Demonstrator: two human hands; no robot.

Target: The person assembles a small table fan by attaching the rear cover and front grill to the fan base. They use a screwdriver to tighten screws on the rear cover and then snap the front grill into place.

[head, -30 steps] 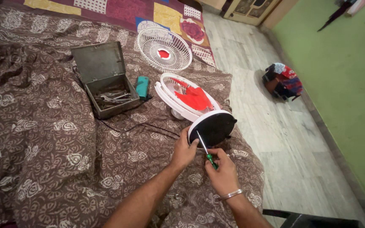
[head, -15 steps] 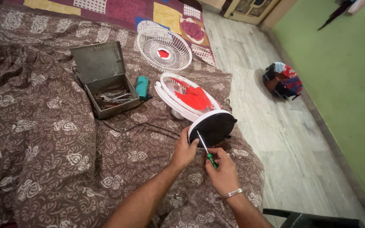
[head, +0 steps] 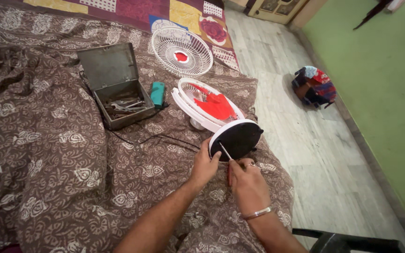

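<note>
On the brown patterned bedspread (head: 62, 154), the left hand (head: 206, 165) grips the rim of the fan's round black base (head: 237, 139), which is tipped on its side. Just beside it, the right hand (head: 245, 180) is closed around a screwdriver (head: 225, 152), tip against the base. Behind lie the red-bladed fan (head: 208, 107), a white grille (head: 182, 51) and an open metal toolbox (head: 118, 93)
</note>
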